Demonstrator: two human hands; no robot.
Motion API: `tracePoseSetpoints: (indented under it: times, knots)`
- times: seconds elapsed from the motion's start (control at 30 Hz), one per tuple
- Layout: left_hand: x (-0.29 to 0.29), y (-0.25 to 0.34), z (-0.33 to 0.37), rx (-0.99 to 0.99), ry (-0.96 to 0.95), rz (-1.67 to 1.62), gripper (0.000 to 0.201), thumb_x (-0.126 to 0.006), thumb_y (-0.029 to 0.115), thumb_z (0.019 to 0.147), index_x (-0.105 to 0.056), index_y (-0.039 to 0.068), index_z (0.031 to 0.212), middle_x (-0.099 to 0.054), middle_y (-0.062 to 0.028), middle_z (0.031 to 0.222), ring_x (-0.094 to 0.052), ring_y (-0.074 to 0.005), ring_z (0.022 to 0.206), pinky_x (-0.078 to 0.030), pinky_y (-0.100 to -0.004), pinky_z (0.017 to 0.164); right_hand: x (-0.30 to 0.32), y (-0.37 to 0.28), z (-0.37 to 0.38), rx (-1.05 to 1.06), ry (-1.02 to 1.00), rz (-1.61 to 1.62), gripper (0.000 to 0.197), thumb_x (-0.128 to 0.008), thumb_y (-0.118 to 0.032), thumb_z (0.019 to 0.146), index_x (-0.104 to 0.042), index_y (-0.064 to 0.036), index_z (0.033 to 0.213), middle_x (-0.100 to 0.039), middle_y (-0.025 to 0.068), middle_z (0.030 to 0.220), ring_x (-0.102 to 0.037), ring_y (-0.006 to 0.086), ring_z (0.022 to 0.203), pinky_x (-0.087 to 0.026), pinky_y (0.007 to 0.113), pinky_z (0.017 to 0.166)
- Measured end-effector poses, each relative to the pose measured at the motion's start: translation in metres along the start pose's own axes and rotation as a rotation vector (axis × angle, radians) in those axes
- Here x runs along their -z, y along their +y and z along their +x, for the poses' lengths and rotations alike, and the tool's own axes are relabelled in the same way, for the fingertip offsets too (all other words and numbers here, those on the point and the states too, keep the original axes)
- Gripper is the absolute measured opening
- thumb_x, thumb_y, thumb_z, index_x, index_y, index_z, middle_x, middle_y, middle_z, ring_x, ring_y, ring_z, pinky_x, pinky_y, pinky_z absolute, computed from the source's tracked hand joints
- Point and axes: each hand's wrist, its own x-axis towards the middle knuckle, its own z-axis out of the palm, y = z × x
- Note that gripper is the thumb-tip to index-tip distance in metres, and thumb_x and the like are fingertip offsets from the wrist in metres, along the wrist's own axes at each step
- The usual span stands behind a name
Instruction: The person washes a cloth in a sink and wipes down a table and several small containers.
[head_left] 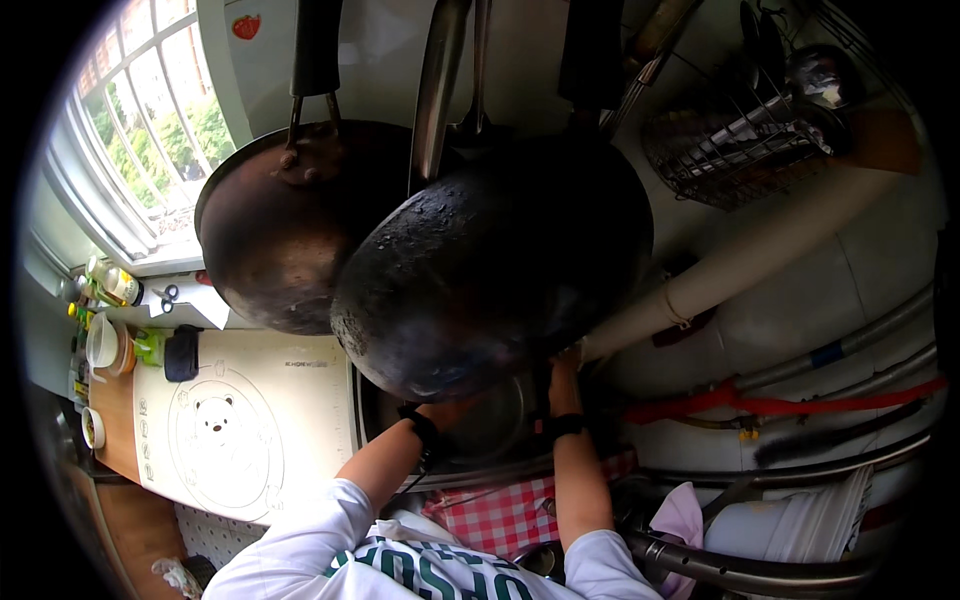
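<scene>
Both my forearms reach forward beneath two hanging woks. The nearer dark wok (490, 270) covers most of my left hand (452, 411), so its fingers are hidden. Below it is a dark, shadowed recess holding a round, glassy-looking shape (500, 425), which lies beside my left hand. At the wok's right lower edge is my right hand (566, 368), close to the lower end of a pale pipe (750, 260). Its fingers are too dark and covered to make out. Black bands circle both wrists. I cannot tell whether either hand holds anything.
A browner wok (270, 240) hangs on the left. Left of my arms lies a white mat (310, 430) with a bear drawing. Scissors (168, 297) and a jar (115, 280) sit by the window. A red hose (800, 405) and a utensil basket (710, 150) are on the right.
</scene>
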Motion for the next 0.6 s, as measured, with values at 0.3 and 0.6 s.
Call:
tracePoseSetpoints:
  times: [0.3, 0.6]
  knots:
    - [-0.014, -0.072, 0.001, 0.328, 0.025, -1.315, 0.044, -0.05, 0.028, 0.09, -0.044, 0.007, 0.129, -0.045, -0.0139, 0.132, -0.042, -0.0294, 0.121, -0.034, -0.0461, 0.103, 0.001, 0.063, 0.049, -0.153, 0.0, 0.5, 0.04, -0.051, -0.003, 0.082, -0.05, -0.0042, 0.121, -0.036, 0.0181, 0.137, -0.034, 0.0312, 0.126, -0.032, 0.039, 0.102]
    - [-0.011, -0.045, 0.015, 0.166, -0.109, -0.215, 0.043, -0.048, 0.027, 0.09, -0.045, 0.006, 0.128, -0.045, -0.015, 0.132, -0.043, -0.0305, 0.121, -0.035, -0.0454, 0.102, 0.015, 0.101, 0.057, 0.357, 0.09, -0.373, 0.048, -0.052, 0.003, 0.075, -0.044, -0.0035, 0.122, -0.053, 0.0107, 0.11, -0.05, 0.0215, 0.103, -0.045, 0.034, 0.083]
